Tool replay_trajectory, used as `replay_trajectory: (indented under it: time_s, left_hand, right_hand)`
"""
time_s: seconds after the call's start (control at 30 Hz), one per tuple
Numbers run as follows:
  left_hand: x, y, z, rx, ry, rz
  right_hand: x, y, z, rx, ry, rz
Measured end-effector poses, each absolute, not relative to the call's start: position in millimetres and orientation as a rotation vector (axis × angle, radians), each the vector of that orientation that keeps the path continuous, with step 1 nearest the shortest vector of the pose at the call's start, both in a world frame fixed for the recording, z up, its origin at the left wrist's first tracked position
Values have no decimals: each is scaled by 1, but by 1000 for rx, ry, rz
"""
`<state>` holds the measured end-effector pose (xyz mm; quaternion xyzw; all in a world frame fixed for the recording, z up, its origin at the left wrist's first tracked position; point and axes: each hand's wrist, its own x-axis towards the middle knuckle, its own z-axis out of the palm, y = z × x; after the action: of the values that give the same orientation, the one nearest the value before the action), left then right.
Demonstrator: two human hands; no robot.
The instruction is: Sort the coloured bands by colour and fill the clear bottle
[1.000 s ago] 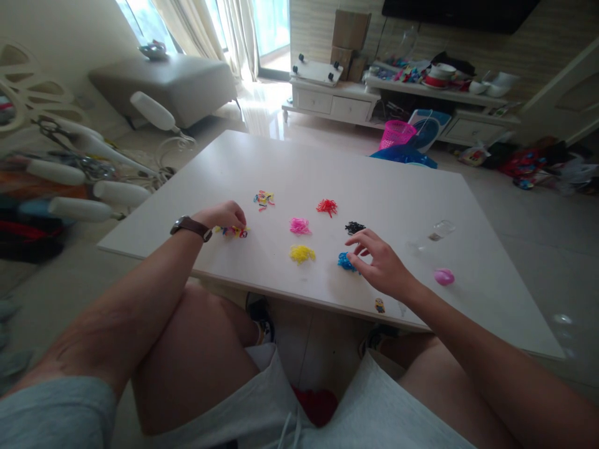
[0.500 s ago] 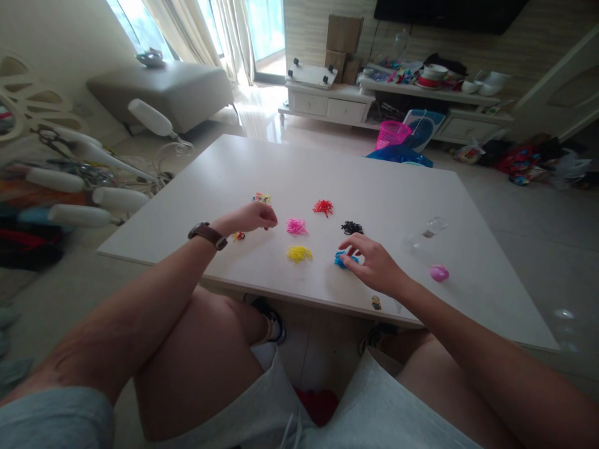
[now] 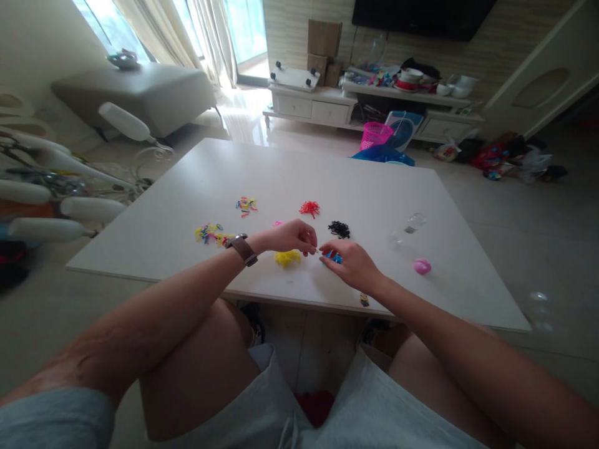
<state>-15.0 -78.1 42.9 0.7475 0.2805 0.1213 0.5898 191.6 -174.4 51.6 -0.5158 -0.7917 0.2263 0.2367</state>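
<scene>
Nearest me, by the front edge of the white table (image 3: 397, 187), a small yellow-and-blue figure (image 3: 364, 300) is lying just beside my right forearm. A little farther in, the yellow pile (image 3: 287, 259) is resting on the near side of my left hand (image 3: 297, 237), which is partly covering it. The blue pile (image 3: 333, 256) is showing between the thumb and forefinger of my right hand (image 3: 352, 262); I cannot tell whether they are touching it. Between my two hands, right at the fingertips, a small yellow piece (image 3: 317, 251) is sitting. My left thumb and fingers are closing on it in a pinch, while my right thumb and forefinger are standing slightly apart, close by it. Off to the right, a pink rounded object (image 3: 422, 266) is lying on the tabletop.

On my left, a mixed-colour pile (image 3: 209, 234) is spreading beside my watch (image 3: 242, 249). Past my hands, the black pile (image 3: 339, 229) and the red pile (image 3: 309, 209) are lying loose, the pink pile (image 3: 278, 222) is mostly hiding behind my left hand, and a smaller mixed pile (image 3: 246, 204) is lying to the left. A clear bottle (image 3: 415, 223) is lying on the right; I cannot make out its contents. Beyond the table, a pink basket (image 3: 375, 134) is standing, its inside too small to read.
</scene>
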Motion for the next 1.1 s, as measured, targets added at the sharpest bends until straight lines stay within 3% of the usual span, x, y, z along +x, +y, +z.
replay_trajectory:
  time_s: [1.1]
  left_hand:
    - [-16, -83, 52, 1836, 644, 298]
  right_hand:
    - [191, -177, 60, -1525, -2142, 539]
